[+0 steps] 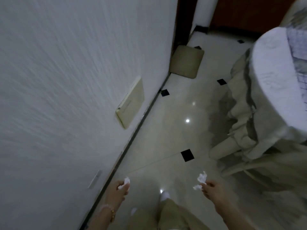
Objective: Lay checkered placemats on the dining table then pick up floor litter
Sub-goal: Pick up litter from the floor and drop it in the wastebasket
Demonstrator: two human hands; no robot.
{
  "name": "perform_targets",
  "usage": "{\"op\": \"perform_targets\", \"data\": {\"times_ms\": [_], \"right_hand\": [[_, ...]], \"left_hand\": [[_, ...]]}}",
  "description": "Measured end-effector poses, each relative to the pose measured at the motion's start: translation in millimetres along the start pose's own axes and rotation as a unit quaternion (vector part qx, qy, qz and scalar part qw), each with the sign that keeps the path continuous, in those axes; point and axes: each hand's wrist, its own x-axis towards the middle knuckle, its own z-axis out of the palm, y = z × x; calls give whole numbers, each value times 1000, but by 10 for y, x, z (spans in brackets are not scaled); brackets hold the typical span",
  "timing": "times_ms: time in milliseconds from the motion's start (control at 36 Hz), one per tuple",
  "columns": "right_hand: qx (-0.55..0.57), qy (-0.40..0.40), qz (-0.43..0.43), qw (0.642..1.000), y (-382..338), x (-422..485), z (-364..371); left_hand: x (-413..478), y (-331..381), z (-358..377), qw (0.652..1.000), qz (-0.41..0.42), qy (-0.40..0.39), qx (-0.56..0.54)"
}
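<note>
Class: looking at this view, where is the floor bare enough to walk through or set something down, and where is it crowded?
Bare: the glossy cream tiled floor between the white textured wall and the draped beige chair cover. Crowded: the far end, where a beige square mat lies.

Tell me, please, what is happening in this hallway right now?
A person is walking along a glossy tiled floor beside a white wall, carrying litter in both hands. The left hand is closed on a crumpled white paper scrap, and the right hand pinches crumpled white tissue pieces. A round table with a white cloth stands to the right, with a checkered placemat visible on top. No more litter shows on the visible floor.
</note>
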Motion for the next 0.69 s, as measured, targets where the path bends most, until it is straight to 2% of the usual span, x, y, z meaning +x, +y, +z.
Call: {"op": "perform_targets", "data": {"times_ms": [83,333,556,694], "right_hand": [[39,29,25,999,81,30,-177],[156,142,22,977,-57,-3,-794],[304,258,30,917,54,-239,-1180],[376,340,93,857,401,-528,-1016]], "left_hand": [[103,116,168,999,-6,-32,26],[451,1035,956,974,72,-159,148],[726,1692,1869,895,121,-308,298],[970,1799,2191,833,116,-375,390]]}}
